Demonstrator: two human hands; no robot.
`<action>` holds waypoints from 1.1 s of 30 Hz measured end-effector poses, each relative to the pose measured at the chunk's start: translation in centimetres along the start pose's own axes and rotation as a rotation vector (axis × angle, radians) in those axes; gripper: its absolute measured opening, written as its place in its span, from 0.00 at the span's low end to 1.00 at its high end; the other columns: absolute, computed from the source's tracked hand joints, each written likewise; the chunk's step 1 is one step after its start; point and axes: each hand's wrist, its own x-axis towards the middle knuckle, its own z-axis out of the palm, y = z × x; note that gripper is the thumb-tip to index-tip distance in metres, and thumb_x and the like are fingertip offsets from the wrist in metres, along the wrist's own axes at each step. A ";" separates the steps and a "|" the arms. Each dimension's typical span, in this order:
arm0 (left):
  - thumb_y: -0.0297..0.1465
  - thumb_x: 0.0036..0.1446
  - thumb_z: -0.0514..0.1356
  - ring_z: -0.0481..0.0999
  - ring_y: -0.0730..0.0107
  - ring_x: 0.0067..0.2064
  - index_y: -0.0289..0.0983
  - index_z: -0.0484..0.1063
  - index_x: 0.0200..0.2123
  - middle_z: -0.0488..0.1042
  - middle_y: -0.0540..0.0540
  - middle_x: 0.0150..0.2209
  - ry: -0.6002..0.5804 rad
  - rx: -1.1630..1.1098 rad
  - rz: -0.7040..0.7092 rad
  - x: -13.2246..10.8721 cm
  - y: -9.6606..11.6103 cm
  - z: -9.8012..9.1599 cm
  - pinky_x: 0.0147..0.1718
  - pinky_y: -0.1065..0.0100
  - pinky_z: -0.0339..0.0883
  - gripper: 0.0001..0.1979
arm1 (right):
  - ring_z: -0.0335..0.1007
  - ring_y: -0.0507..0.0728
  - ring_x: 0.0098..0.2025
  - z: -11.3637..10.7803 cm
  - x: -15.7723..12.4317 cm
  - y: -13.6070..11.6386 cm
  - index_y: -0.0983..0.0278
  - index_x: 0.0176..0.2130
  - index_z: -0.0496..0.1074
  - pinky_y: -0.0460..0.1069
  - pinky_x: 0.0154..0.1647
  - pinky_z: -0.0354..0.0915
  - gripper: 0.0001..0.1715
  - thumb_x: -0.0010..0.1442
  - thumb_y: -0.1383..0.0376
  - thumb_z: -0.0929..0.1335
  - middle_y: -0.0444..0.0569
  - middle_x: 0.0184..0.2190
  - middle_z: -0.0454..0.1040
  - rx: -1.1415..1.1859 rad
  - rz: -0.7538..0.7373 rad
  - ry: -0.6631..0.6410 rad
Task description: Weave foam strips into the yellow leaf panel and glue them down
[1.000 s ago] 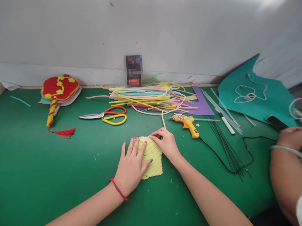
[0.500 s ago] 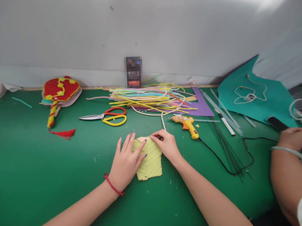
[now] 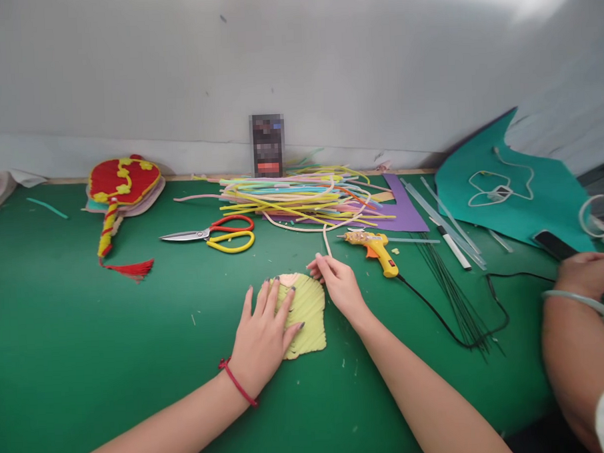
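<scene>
A pale yellow fan-shaped piece (image 3: 306, 312) made of glued cords lies flat on the green table (image 3: 87, 343). My left hand (image 3: 264, 331) rests on its left half, fingers spread and flat. My right hand (image 3: 337, 283) sits at its upper right edge, fingers closed in a pinch on a thin peach cord (image 3: 326, 241) that runs back toward the cord pile. A small peach patch shows at the top of the piece.
A pile of coloured cords (image 3: 305, 196) lies behind, with red-and-yellow scissors (image 3: 217, 234) to the left and a yellow glue gun (image 3: 376, 248) to the right. A red finished fan (image 3: 120, 188) lies far left. Another person's arm (image 3: 581, 321) rests at right by teal felt (image 3: 510, 190).
The yellow piece has been turned so its rounded edge faces right. My right hand has lifted off it to the upper right edge; my left hand shifted slightly right.
</scene>
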 end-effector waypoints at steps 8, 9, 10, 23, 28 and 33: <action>0.37 0.64 0.43 0.57 0.55 0.61 0.34 0.60 0.58 0.57 0.39 0.61 0.068 0.045 0.116 -0.1 0.4 0.1 0.58 0.47 0.48 0.23 | 0.66 0.51 0.25 -1.6 0.6 -0.8 0.65 0.26 0.69 0.44 0.22 0.60 0.26 0.55 0.45 0.62 0.47 0.22 0.69 0.096 0.047 -0.025; 0.36 0.64 0.43 0.59 0.56 0.60 0.34 0.62 0.57 0.60 0.39 0.60 0.074 0.037 0.128 -0.1 0.4 0.1 0.57 0.47 0.49 0.23 | 0.65 0.51 0.24 -2.0 0.6 -1.0 0.65 0.25 0.68 0.44 0.21 0.59 0.26 0.54 0.45 0.63 0.46 0.21 0.68 0.116 0.060 -0.027; 0.36 0.64 0.43 0.61 0.56 0.59 0.34 0.63 0.55 0.62 0.38 0.58 0.090 0.023 0.135 -0.1 0.3 0.2 0.57 0.48 0.50 0.22 | 0.63 0.50 0.22 -2.2 0.7 -1.2 0.65 0.24 0.67 0.44 0.20 0.58 0.25 0.53 0.45 0.64 0.45 0.20 0.67 0.159 0.080 -0.036; 0.35 0.63 0.45 0.68 0.68 0.31 0.36 0.66 0.35 0.70 0.47 0.30 0.165 -0.395 0.083 2.6 -2.6 -3.0 0.31 0.67 0.61 0.13 | 0.45 0.47 0.19 -0.4 -2.2 -3.5 0.64 0.29 0.70 0.44 0.20 0.46 0.22 0.58 0.50 0.61 0.37 0.16 0.51 0.349 0.069 -0.512; 0.29 0.63 0.45 0.65 0.68 0.28 0.37 0.64 0.28 0.67 0.49 0.25 0.244 -0.082 0.246 2.5 -2.6 -3.0 0.29 0.66 0.56 0.14 | 0.45 0.47 0.19 0.3 -2.3 -3.2 0.64 0.30 0.70 0.45 0.20 0.45 0.23 0.57 0.48 0.61 0.38 0.18 0.53 0.333 0.108 -0.537; 0.23 0.61 0.47 0.65 0.66 0.27 0.37 0.65 0.30 0.66 0.48 0.25 0.243 0.065 0.367 2.5 -3.1 -3.2 0.29 0.65 0.55 0.11 | 0.46 0.46 0.19 0.6 -2.3 -2.8 0.65 0.31 0.70 0.44 0.19 0.45 0.23 0.56 0.48 0.62 0.38 0.19 0.56 0.338 0.163 -0.569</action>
